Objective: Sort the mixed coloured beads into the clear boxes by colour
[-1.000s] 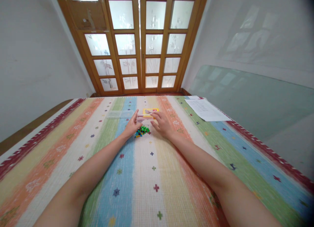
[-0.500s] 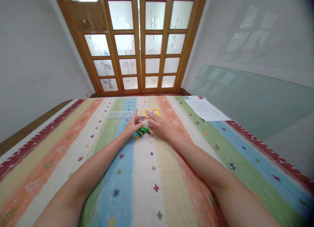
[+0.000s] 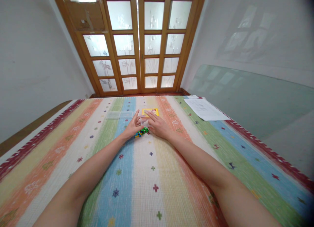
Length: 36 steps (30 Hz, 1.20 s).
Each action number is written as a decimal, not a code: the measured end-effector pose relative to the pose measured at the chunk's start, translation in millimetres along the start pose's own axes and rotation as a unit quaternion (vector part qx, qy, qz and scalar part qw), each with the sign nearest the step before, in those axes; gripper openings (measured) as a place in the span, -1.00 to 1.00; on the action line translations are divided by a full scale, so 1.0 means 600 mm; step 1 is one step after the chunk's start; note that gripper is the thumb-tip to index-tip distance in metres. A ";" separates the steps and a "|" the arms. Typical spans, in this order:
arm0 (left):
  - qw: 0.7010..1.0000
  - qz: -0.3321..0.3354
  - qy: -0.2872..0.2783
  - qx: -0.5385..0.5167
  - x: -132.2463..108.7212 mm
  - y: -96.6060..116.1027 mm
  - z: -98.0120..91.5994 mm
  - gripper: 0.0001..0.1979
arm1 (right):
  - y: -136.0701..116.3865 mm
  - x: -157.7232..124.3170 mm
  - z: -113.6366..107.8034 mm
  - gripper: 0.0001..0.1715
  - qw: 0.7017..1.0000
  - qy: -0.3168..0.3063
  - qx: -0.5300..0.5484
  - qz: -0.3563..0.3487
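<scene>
Between my two hands is a small clear plastic box (image 3: 144, 121), standing just beyond a pile of tiny coloured pieces (image 3: 142, 132), mostly green and blue. My left hand (image 3: 133, 126) is curved round the box's left side, thumb near its front and index finger pointing away. From the right, my right hand (image 3: 158, 124) grips the box, its fingers stretched over the top toward a yellow flat case (image 3: 154, 111) behind. Part of the box is hidden by the fingers.
A long clear plastic tray (image 3: 117, 115) lies to the left on the striped tablecloth (image 3: 117, 181). White printed sheets (image 3: 204, 109) rest at the far right. Beyond the table's far edge stand wooden glass-paned doors (image 3: 138, 56).
The box has shifted slightly to the right and toward me, its near edge closer to the coloured pile. My hands have barely moved.
</scene>
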State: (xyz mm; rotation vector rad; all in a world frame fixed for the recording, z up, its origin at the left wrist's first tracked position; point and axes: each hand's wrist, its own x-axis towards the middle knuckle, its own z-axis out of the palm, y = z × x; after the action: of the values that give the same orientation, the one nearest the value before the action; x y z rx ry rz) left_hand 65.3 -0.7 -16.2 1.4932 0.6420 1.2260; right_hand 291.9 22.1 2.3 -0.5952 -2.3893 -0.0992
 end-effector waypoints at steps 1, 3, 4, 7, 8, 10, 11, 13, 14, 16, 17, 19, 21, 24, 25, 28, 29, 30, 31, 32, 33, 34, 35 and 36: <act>1.000 -0.003 0.003 -0.003 0.000 0.000 0.000 0.21 | 0.001 0.000 0.001 -0.83 1.000 -0.001 -0.002 -0.003; 1.000 -0.009 0.018 -0.001 0.000 -0.002 0.000 0.19 | 0.005 0.000 0.004 -0.85 1.000 0.000 -0.005 -0.006; 1.000 -0.011 0.028 0.004 0.001 -0.003 0.000 0.18 | 0.008 0.000 0.006 -0.85 1.000 0.000 -0.006 -0.005; 0.997 -0.014 0.067 0.040 0.004 -0.013 -0.010 0.09 | 0.024 -0.003 0.005 -0.78 1.000 0.010 -0.011 0.023; 0.995 -0.013 0.084 0.059 0.005 -0.017 -0.016 0.04 | 0.033 -0.006 0.002 -0.75 0.999 0.016 -0.016 0.044; 0.986 -0.010 0.124 0.108 0.008 -0.027 -0.032 -0.07 | 0.058 -0.015 -0.006 -0.75 0.994 0.030 -0.031 0.096; 0.980 -0.009 0.145 0.137 0.010 -0.031 -0.042 -0.14 | 0.073 -0.022 -0.011 -0.77 0.990 0.037 -0.043 0.129; 0.964 -0.009 0.176 0.201 0.011 -0.039 -0.060 -0.29 | 0.107 -0.037 -0.022 -0.78 0.980 0.034 -0.069 0.186; 0.955 -0.012 0.183 0.232 0.011 -0.041 -0.067 -0.35 | 0.124 -0.046 -0.028 -0.79 0.975 0.026 -0.084 0.206; 0.940 -0.020 0.179 0.288 0.009 -0.042 -0.075 -0.47 | 0.156 -0.062 -0.035 -0.84 0.966 0.000 -0.111 0.235; 0.934 -0.024 0.170 0.313 0.007 -0.042 -0.076 -0.52 | 0.169 -0.069 -0.036 -0.88 0.963 -0.016 -0.118 0.242; 0.922 -0.025 0.148 0.356 0.003 -0.039 -0.074 -0.59 | 0.191 -0.079 -0.036 -0.93 0.958 -0.049 -0.115 0.258; 0.908 -0.014 0.127 0.399 -0.001 -0.035 -0.069 -0.63 | 0.206 -0.085 -0.034 -0.82 0.957 -0.071 -0.094 0.266; 0.886 0.000 0.098 0.453 -0.004 -0.031 -0.062 -0.63 | 0.217 -0.090 -0.033 -0.71 0.964 -0.084 -0.058 0.246; 0.880 0.001 0.092 0.465 -0.004 -0.031 -0.061 -0.62 | 0.219 -0.091 -0.034 -0.72 0.967 -0.082 -0.049 0.235; 0.871 -0.001 0.078 0.485 -0.004 -0.031 -0.061 -0.61 | 0.218 -0.093 -0.039 -0.73 0.974 -0.065 -0.033 0.215; 0.869 0.000 0.073 0.489 -0.003 -0.031 -0.061 -0.60 | 0.216 -0.094 -0.040 -0.71 0.974 -0.058 -0.032 0.216; 0.868 0.001 0.069 0.492 -0.003 -0.031 -0.061 -0.60 | 0.213 -0.093 -0.041 -0.71 0.974 -0.050 -0.033 0.218; 0.867 0.003 0.064 0.495 -0.004 -0.031 -0.061 -0.60 | 0.210 -0.093 -0.041 -0.72 0.974 -0.043 -0.036 0.221; 0.866 0.005 0.060 0.497 -0.004 -0.031 -0.060 -0.59 | 0.207 -0.092 -0.040 -0.75 0.973 -0.038 -0.039 0.223; 0.865 0.006 0.058 0.499 -0.004 -0.031 -0.060 -0.59 | 0.205 -0.091 -0.039 -0.79 0.974 -0.034 -0.042 0.220; 0.864 0.006 0.056 0.500 -0.004 -0.031 -0.060 -0.59 | 0.202 -0.089 -0.038 -0.82 0.976 -0.033 -0.041 0.213; 0.864 0.007 0.054 0.501 -0.004 -0.031 -0.060 -0.59 | 0.200 -0.088 -0.036 -0.82 0.978 -0.036 -0.039 0.203; 0.864 0.007 0.053 0.501 -0.004 -0.031 -0.060 -0.59 | 0.199 -0.086 -0.035 -0.81 0.980 -0.041 -0.036 0.194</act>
State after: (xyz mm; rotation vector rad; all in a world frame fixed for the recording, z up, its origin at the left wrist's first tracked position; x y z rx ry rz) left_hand 35.0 16.6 -37.4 2.2665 1.4939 1.0046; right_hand 391.9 103.8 -23.4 -1.1050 -2.3084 0.0106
